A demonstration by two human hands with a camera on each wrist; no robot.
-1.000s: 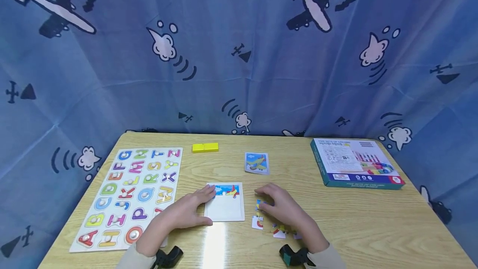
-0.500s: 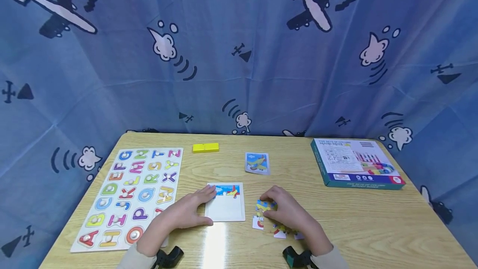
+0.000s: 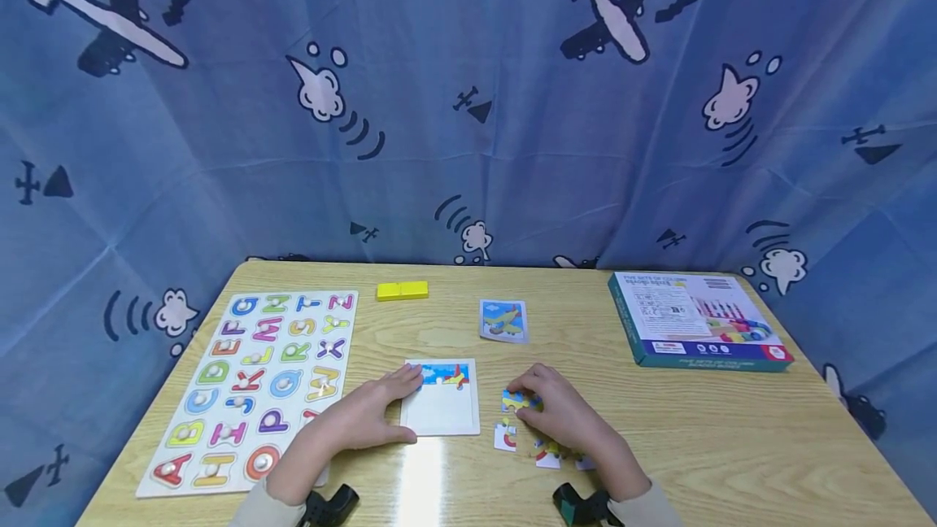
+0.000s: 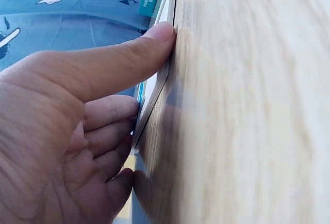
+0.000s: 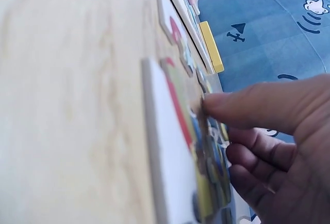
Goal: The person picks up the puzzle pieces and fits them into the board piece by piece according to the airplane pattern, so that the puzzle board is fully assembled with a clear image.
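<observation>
A white puzzle tray point(image 3: 439, 413) lies at the middle front, with a strip of blue sky and a red-and-yellow plane along its top. My left hand point(image 3: 373, 409) rests on its left side, fingertips on the upper part and thumb by the lower left corner. In the left wrist view the thumb point(image 4: 129, 61) touches the tray's edge. My right hand point(image 3: 560, 409) pinches a blue-and-yellow puzzle piece point(image 3: 511, 402) between thumb and fingers, low at the table. Below it lie a white piece with a red curve point(image 3: 505, 436) and several other pieces point(image 3: 547, 457), partly hidden by the hand.
A picture card of a yellow plane point(image 3: 503, 321) lies behind the tray. At the left is an alphabet board point(image 3: 249, 389), and a yellow block point(image 3: 403, 290) stands near the back edge. A boxed bead set point(image 3: 699, 321) lies at the back right, before a blue curtain point(image 3: 468, 104).
My right hand has drawn slightly to the right, its fingers closing in and leaving more of the blue-and-yellow piece in sight. The left hand and the tray have stayed put.
</observation>
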